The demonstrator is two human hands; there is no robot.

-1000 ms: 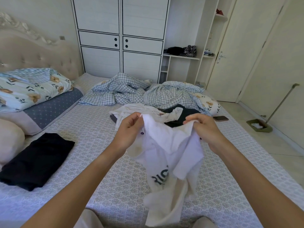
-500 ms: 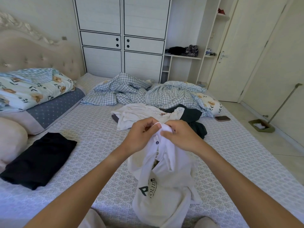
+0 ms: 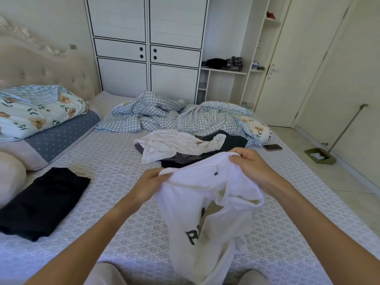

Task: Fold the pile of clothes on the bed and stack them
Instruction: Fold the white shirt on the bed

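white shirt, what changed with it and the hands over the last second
The left hand and right hand, pinched together on the white shirt half a second ago, have drawn apart again, spreading its top edge. Both still grip it. The folded black garment and the pile on the bed lie unchanged.

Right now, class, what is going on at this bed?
A person is sorting laundry. Both hands, left hand and right hand, grip the top edge of a white shirt, which hangs unfolded above the bed. One folded black garment lies to the left. A pile of unfolded clothes waits beyond the hands.
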